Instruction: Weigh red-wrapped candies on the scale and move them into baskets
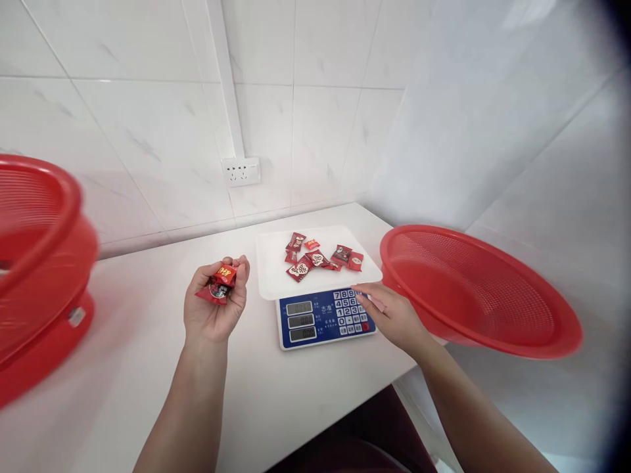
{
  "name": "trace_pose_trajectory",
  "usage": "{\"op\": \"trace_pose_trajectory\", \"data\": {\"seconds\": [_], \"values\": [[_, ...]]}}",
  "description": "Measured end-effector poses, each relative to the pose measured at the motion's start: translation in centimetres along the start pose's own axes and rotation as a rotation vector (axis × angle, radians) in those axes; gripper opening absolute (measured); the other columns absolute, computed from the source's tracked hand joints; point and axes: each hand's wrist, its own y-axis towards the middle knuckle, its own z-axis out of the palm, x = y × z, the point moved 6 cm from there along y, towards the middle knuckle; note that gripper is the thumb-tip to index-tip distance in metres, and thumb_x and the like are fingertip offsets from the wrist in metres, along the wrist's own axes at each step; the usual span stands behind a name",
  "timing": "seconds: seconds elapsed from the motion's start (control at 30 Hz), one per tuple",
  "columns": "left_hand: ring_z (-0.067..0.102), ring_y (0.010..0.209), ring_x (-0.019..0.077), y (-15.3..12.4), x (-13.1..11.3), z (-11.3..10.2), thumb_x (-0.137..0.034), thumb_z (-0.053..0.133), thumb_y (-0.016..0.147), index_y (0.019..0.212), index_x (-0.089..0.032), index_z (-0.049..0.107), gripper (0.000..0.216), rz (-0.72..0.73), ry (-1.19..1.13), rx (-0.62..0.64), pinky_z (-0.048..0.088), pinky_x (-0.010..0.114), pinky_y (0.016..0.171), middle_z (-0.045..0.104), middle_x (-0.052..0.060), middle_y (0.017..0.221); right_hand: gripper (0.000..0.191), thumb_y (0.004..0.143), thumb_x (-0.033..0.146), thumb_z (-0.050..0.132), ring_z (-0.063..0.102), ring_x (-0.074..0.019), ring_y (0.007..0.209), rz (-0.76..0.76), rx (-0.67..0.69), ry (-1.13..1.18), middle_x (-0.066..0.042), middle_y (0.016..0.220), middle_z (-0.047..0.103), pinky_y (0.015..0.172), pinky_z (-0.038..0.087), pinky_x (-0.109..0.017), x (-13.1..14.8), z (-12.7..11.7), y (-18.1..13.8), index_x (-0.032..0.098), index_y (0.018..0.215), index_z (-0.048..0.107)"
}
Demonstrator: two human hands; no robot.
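My left hand (217,325) is raised over the table, palm up, left of the scale. Its fingers curl round a few small red snack packets (223,276). A white weighing tray (273,272) tops the blue-and-white digital scale (323,332), and several similar red and dark red packets (317,259) lie loosely on it. Over the right end of the keypad reaches my right hand (397,322), fingers stretched toward the tray's front edge and nothing in them. Whether a fingertip touches a key or the tray, I cannot tell. The scale's three displays are lit too dimly to read surely.
A red plastic basket (468,295) stands at the right, partly beyond the table's edge. More red baskets (44,263) are stacked at the far left. The white table (148,315) backs onto a tiled wall with a power socket (241,171).
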Motion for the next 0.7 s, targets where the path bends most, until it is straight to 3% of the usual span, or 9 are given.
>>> {"op": "trace_pose_trajectory", "data": {"seconds": [0.13,0.27,0.37,0.53,0.7], "values": [[0.062,0.073,0.0111,0.1,0.1,0.0,-0.004,0.043,0.075,0.079,-0.011,0.054,0.014,-0.003,0.036,-0.030,0.059,0.025,0.070,0.056,0.004,0.073,0.030,0.090,0.039,0.043,0.063,-0.0223,0.098,0.011,0.033,-0.036,-0.006,0.103,0.069,0.085,0.051,-0.039,0.0,0.1,0.3,0.023,0.103,0.065],[0.056,0.062,0.0072,-0.2,0.6,0.4,-0.001,0.041,0.073,0.082,-0.012,0.053,0.018,-0.109,0.051,0.100,0.051,0.012,0.048,0.052,0.004,0.074,0.031,0.089,0.039,0.043,0.062,-0.0236,0.100,0.020,0.031,-0.061,-0.007,0.105,0.068,0.086,0.050,-0.041,-0.2,0.1,0.7,0.023,0.104,0.065],[0.049,0.054,0.0057,-0.4,0.5,0.6,-0.003,0.043,0.075,0.083,-0.012,0.053,0.015,-0.097,0.115,0.201,0.041,0.010,0.036,0.048,0.002,0.071,0.030,0.089,0.037,0.044,0.060,-0.0244,0.104,0.020,-0.010,-0.072,-0.008,0.109,0.067,0.088,0.049,-0.043,-0.4,0.0,1.3,0.023,0.106,0.065],[0.047,0.053,0.0058,-0.4,0.2,0.6,-0.006,0.043,0.078,0.083,-0.012,0.053,0.012,-0.046,0.187,0.240,0.040,0.011,0.035,0.046,0.002,0.071,0.030,0.088,0.032,0.045,0.056,-0.0242,0.110,-0.025,-0.052,-0.127,-0.009,0.115,0.063,0.094,0.045,-0.045,-0.7,-0.1,3.2,0.022,0.107,0.065],[0.046,0.053,0.0056,-0.5,0.1,0.6,-0.007,0.044,0.079,0.082,-0.011,0.053,0.011,-0.017,0.200,0.225,0.039,0.011,0.034,0.045,0.002,0.072,0.033,0.089,0.031,0.043,0.054,-0.0247,0.111,-0.016,-0.011,-0.181,-0.010,0.115,0.063,0.094,0.045,-0.045,-0.5,0.3,5.4,0.020,0.112,0.063]]}}
